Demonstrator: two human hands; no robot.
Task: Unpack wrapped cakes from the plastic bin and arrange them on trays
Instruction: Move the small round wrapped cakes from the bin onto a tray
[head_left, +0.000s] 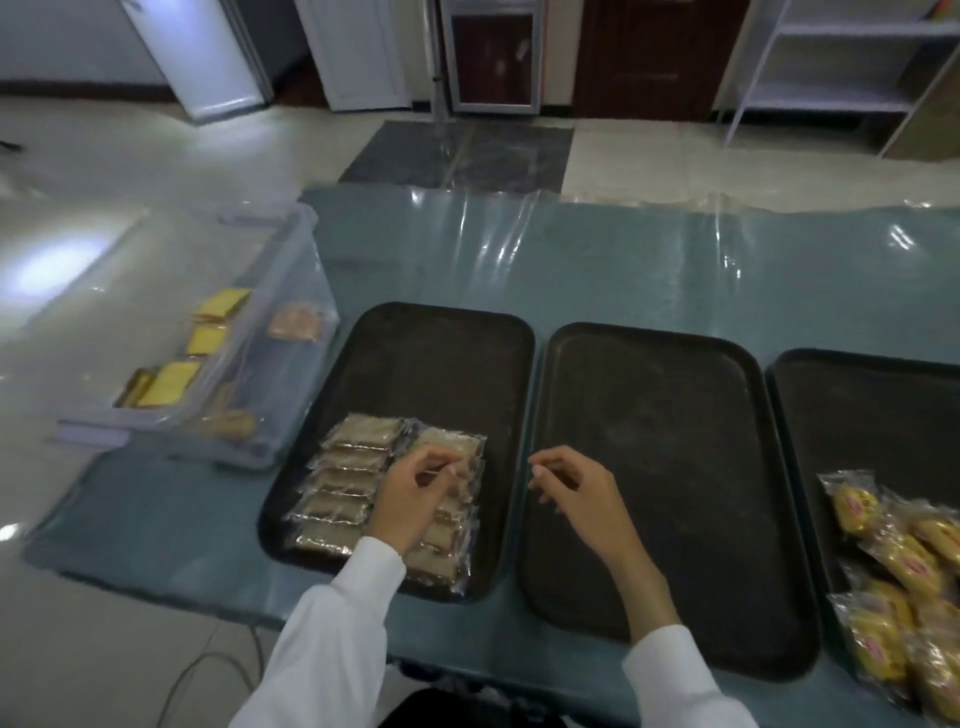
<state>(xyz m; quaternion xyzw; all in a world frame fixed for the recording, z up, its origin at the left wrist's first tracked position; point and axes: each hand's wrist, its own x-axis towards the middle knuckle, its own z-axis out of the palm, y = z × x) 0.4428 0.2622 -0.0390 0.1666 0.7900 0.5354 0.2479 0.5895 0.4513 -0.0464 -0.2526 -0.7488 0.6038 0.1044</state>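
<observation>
Now nudge the brown cakes (358, 486) on the left tray (457, 364) into tight rows with the loosely curled left hand (415, 493); keep the right hand (571, 488), holding nothing, clear; more cakes wait in the bin (291, 270).

I see a food workroom: dark trays (649, 467) on a covered table (623, 260), empty shelves (831, 57) at one o'clock.

Left hand (415, 493) perhaps touching cakes (343, 478).
</observation>
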